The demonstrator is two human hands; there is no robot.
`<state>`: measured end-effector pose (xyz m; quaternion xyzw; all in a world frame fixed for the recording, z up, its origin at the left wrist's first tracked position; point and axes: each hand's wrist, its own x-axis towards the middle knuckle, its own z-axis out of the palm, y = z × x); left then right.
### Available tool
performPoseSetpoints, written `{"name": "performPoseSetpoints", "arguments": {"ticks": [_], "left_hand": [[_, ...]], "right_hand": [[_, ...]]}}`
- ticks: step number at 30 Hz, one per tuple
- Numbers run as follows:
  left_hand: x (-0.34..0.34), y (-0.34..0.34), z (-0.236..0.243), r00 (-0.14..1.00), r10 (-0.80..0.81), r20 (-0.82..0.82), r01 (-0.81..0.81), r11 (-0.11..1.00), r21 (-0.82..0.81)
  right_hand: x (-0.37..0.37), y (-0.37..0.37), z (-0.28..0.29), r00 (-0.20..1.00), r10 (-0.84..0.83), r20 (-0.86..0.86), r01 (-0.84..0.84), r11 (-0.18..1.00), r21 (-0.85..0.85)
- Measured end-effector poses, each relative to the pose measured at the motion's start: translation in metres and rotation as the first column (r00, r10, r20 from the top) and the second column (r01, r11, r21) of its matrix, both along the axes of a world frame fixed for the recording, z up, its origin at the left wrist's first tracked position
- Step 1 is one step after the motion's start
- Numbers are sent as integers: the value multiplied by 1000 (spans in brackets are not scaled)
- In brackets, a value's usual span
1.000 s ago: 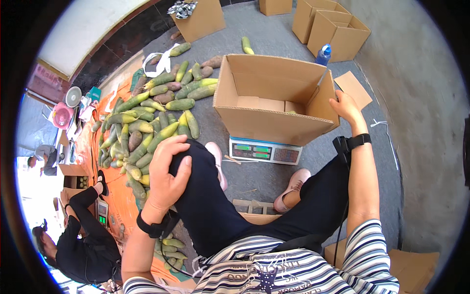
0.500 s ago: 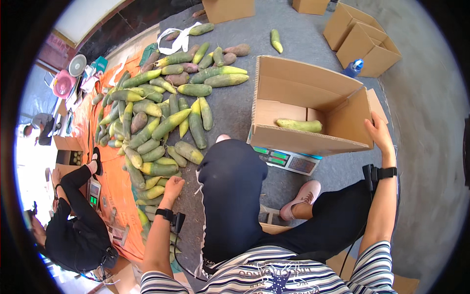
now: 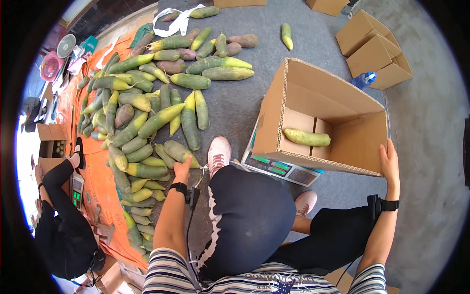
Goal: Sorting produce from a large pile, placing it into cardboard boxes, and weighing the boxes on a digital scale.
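Note:
My left hand (image 3: 181, 168) reaches down to a fat green radish (image 3: 178, 150) at the pile's near edge; its fingertips are hidden. My right hand (image 3: 390, 161) grips the right side of an open cardboard box (image 3: 335, 110). The box stands tilted slightly askew on a digital scale (image 3: 306, 175), with one pale green radish (image 3: 306, 137) lying inside. Many long green, yellowish and reddish radishes (image 3: 161, 119) lie heaped to the left of the box.
An orange tarp (image 3: 95, 171) runs along the left, where another person (image 3: 63, 235) sits by a scale. Several empty boxes (image 3: 367, 63), a blue bottle (image 3: 363, 80) and a lone radish (image 3: 287, 36) are behind my box. A wall (image 3: 431, 147) rises at the right.
My left hand has left my knee and moved down to the pile. The view has swung, bringing the radish inside the box into sight. My right hand stays on the box.

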<state>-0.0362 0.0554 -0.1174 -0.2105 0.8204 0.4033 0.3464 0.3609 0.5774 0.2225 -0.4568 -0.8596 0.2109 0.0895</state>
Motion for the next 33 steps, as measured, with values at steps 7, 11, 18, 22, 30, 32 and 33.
{"name": "performPoseSetpoints", "arguments": {"ticks": [7, 11, 18, 22, 30, 32, 33], "left_hand": [[-20, -13, -11, 979, 179, 97, -184, 982, 51], [-15, -31, 22, 972, 176, 154, -216, 927, 305], [33, 7, 178, 993, 20, 115, -92, 734, 673], [44, 62, 307, 915, -241, -323, 402, 588, 701], [78, 206, 441, 219, -514, -829, 939, 341, 37], [82, 238, 430, 121, -582, -804, 973, 229, -19], [87, 253, 422, 12, -596, -803, 980, 166, -108]], "right_hand": [[-7, -7, -1, 998, 5, -58, -5, 1000, -6], [-15, -15, -1, 994, 2, -105, -8, 999, -52], [-13, -11, 1, 999, -19, 45, 13, 991, 134], [-11, -11, 0, 999, -16, 34, 11, 992, 124], [-12, -12, -9, 999, 3, 51, -10, 989, 145], [-8, -17, -8, 1000, 29, 8, -30, 980, 196], [-5, -18, -6, 999, 39, -30, -31, 969, 245]]}}
